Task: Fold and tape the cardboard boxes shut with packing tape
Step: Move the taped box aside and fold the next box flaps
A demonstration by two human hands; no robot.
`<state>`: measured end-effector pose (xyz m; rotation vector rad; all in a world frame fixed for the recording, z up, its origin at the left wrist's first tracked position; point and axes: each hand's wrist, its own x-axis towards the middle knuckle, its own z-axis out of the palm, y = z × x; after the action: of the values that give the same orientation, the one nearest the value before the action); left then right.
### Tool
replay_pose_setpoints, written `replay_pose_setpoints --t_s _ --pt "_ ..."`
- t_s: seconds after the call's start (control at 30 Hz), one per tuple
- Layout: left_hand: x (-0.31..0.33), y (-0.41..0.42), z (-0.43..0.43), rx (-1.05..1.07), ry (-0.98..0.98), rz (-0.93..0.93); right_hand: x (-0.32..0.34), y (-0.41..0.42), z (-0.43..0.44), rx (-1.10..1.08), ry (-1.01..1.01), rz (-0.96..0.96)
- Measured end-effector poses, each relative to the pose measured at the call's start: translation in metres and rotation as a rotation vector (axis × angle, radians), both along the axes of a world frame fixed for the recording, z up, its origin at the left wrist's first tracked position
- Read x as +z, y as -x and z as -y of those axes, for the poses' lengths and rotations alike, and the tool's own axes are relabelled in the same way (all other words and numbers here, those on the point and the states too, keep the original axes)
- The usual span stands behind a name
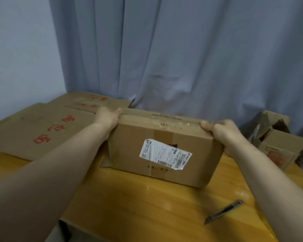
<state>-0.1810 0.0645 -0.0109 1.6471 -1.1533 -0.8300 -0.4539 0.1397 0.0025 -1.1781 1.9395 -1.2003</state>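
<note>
A brown cardboard box (pixel 164 137) with a white shipping label (pixel 165 154) on its near face stands on the wooden table (pixel 147 206). Its top flaps lie folded down, with a clear tape strip along the seam. My left hand (pixel 108 117) grips the box's top left corner, thumb on the top face. My right hand (pixel 224 132) grips the top right corner, thumb pressed on the taped seam. No tape roll is in view.
Large flattened cardboard sheets (pixel 42 130) with red characters lie at the left and back. A torn open box (pixel 276 140) stands at the right edge. A grey utility knife (pixel 224 214) lies on the table front right. A curtain (pixel 182 49) hangs behind.
</note>
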Motion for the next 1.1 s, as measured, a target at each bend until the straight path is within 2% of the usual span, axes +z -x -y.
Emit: replay_pose_setpoints --t_s 0.1,0.23,0.3,0.37,0.43,0.5,0.57,0.67,0.77,0.9,1.1 --pt "-0.008 0.004 -0.01 0.018 -0.004 0.024 -0.015 -0.002 -0.009 -0.017 0.016 0.046" --pt "-0.001 0.004 -0.015 0.081 0.133 -0.117 0.0 0.0 -0.006 -0.058 0.032 0.111" --pt "0.001 0.003 -0.023 -0.004 0.262 -0.216 0.006 0.003 -0.008 -0.037 0.003 0.239" --pt "0.002 -0.001 -0.031 -0.123 0.35 -0.353 0.004 0.009 -0.012 -0.032 0.087 0.331" --pt "-0.003 -0.006 -0.037 -0.159 0.342 -0.443 -0.005 0.014 -0.018 -0.052 0.187 0.348" --pt "-0.013 -0.008 -0.047 -0.183 0.246 -0.482 -0.024 0.012 -0.026 -0.074 0.184 0.393" --pt "-0.028 -0.006 -0.062 -0.216 0.148 -0.432 -0.051 0.01 -0.033 -0.06 0.117 0.39" --pt "-0.051 -0.009 -0.081 -0.215 0.038 -0.19 -0.085 0.015 -0.043 -0.001 0.038 0.417" --pt "-0.067 -0.019 -0.083 -0.254 -0.008 -0.157 -0.094 0.021 -0.045 0.048 0.102 0.443" --pt "-0.066 -0.023 -0.082 -0.218 -0.071 -0.174 -0.084 0.021 -0.032 0.105 0.041 0.246" --pt "-0.049 -0.034 -0.023 -0.127 -0.267 -0.049 -0.061 0.028 0.022 -0.009 -0.119 0.056"
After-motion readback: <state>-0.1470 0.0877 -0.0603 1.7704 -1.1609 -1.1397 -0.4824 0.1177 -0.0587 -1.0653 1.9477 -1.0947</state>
